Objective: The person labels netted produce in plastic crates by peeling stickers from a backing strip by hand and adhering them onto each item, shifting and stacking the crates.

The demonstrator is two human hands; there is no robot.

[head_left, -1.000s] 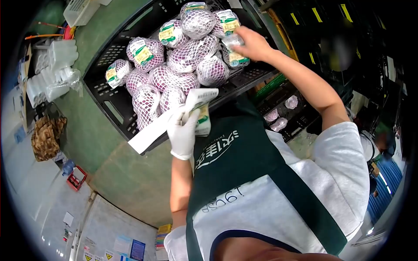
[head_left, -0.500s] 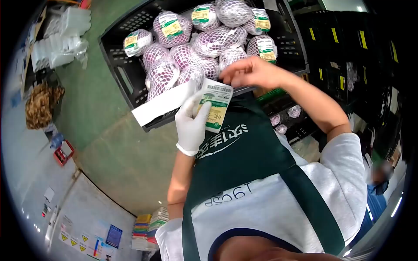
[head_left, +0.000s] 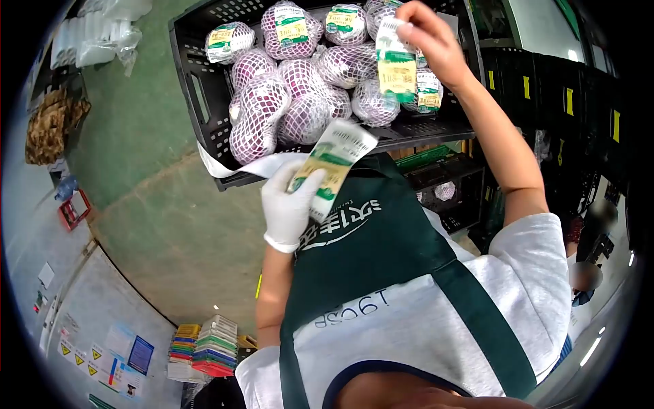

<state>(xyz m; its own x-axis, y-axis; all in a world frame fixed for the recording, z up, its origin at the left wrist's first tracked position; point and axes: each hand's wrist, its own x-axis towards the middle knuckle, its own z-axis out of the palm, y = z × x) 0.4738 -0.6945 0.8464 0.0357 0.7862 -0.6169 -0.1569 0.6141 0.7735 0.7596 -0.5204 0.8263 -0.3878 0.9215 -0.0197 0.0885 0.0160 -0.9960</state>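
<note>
My left hand (head_left: 286,208), in a white glove, grips a strip of labels (head_left: 335,158) in front of the dark green apron. A white paper band trails from it along the crate's edge. My bare right hand (head_left: 436,42) is raised over the right part of the black crate (head_left: 199,102). It pinches the top end of a single green, yellow and white label (head_left: 396,65), which hangs down. Beneath lie several round and longish purple vegetables (head_left: 259,116) in white net sleeves. Some at the back and right bear the same kind of label; the nearer ones show none.
Another black crate (head_left: 463,204) with netted vegetables stands lower down, right of the apron. Dark crates with yellow marks (head_left: 569,101) are stacked at the right. Coloured crates (head_left: 214,344) sit at the lower left. Other people (head_left: 587,276) are at the far right.
My right hand has moved up from beside the label strip to above the crate, now with a label in its fingers. My left hand has shifted slightly left and down with the strip.
</note>
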